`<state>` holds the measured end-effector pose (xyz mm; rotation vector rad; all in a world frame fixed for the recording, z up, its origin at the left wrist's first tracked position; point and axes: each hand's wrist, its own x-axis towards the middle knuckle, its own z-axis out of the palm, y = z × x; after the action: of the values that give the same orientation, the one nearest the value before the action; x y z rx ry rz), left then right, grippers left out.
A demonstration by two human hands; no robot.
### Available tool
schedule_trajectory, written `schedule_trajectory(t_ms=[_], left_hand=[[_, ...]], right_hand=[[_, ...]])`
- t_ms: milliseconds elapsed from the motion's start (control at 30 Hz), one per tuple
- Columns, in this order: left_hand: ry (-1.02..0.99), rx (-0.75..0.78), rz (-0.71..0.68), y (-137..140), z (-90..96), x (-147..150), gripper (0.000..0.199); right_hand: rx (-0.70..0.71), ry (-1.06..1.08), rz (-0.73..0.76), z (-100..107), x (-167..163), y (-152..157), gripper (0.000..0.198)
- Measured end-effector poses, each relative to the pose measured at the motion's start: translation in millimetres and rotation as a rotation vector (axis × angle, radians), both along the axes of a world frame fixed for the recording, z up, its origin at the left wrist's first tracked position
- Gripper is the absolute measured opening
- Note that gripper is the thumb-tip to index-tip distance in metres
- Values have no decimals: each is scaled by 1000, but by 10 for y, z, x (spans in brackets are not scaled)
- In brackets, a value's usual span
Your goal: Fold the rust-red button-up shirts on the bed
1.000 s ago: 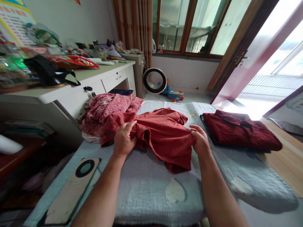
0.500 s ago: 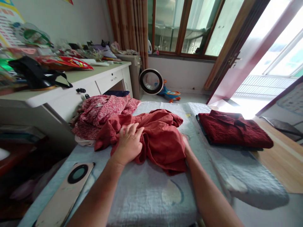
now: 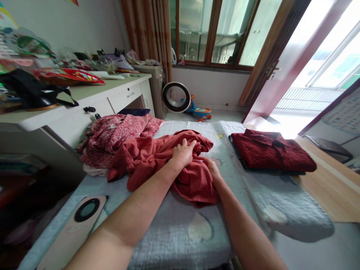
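Observation:
A crumpled rust-red garment (image 3: 157, 150) lies across the middle of the bed-like surface. My left hand (image 3: 182, 153) rests on top of it, fingers partly spread, with its thumb side toward my other hand. At the garment's right side, my right hand (image 3: 212, 168) is closed on its edge; the fingertips are hidden in the cloth. A pink-and-white speckled garment (image 3: 120, 129) is heaped just beyond on the left. On the right lies a folded dark red garment (image 3: 272, 152), on top of other dark cloth.
A pale blue patterned sheet (image 3: 180, 232) covers the surface beneath. Near its left edge lies a pale, flat object with a dark round window (image 3: 70, 228). A cluttered white desk (image 3: 112, 93) stands left. Farther back are a washing machine's open round door (image 3: 176, 97) and a blue-orange ride-on toy (image 3: 199, 111).
My left hand has moved right across the rust-red garment, close to my right hand. My right hand has shifted slightly up and left, drawing the garment's right edge in a little.

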<state>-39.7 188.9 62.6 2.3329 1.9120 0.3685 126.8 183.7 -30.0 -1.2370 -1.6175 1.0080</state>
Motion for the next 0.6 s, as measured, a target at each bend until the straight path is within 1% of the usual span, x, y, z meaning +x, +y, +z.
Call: schedule_trajectory(t_ms=[67,133,233,333,400,467,500,567,600], left_hand=[[44,-30,10,-8,-131,-100,62],[83,-29,25,-52,-247,-205,59],[139,-3,53,-135,-394,-314,62],[138,84,64,-196,-502,-360,67],[82,181,20,-235,-526,-379,68],[0,233,-101,-297,-496,-402,60],[-45,214,-173,-343,-463,-413,52],[-134,92,-275,-466,-384,-428,37],[-172,17,-295,-540,-349,-427,36]], right_hand=[[25,-63,-8,19,1,-8,33],[64,-117,-29,36,-14,-23,32],[126,-175,-62,42,-46,-52,31],[210,-247,-147,17,-56,-61,28],[263,-269,-226,-15,-43,-42,29],[240,-233,-278,-51,-20,2,36],[196,-196,-294,-69,-6,32,42],[79,-103,-318,-95,27,111,54],[34,-50,-304,-101,44,156,58]])
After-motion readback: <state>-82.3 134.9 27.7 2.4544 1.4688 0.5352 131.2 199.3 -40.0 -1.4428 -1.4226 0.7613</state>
